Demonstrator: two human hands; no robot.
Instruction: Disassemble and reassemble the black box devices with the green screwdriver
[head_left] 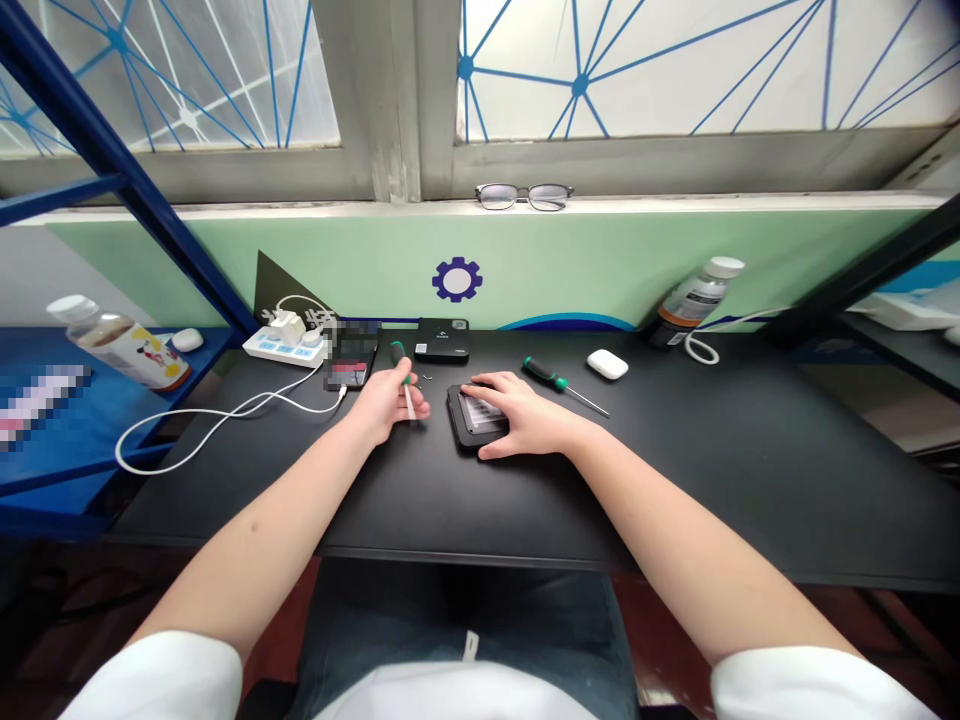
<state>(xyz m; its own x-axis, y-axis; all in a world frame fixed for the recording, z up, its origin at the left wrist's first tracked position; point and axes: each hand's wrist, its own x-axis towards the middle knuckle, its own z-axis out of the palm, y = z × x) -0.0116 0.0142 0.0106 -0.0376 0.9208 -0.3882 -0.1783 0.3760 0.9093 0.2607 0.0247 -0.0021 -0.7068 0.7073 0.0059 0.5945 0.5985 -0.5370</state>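
My left hand point(388, 400) is closed around a screwdriver point(398, 352) with a green and black handle, its shaft slanting down between the fingers. My right hand point(529, 415) lies over a flat black case point(471, 436) holding a part with a printed label. Its thumb is at the near edge and its fingers reach across the top, hiding the right side. A second screwdriver point(546, 374) with a green and black handle lies beyond my right hand. Behind the case sits a flat black box point(442, 341). Tiny metal bits point(427, 377) lie near the left hand.
A white earbud case point(607, 364) and a tilted bottle point(694, 300) are at the right. On the left are a phone point(351, 360), a white power strip point(281, 345), a looped cable point(217, 420) and another bottle point(124, 345). Glasses point(523, 196) rest on the sill.
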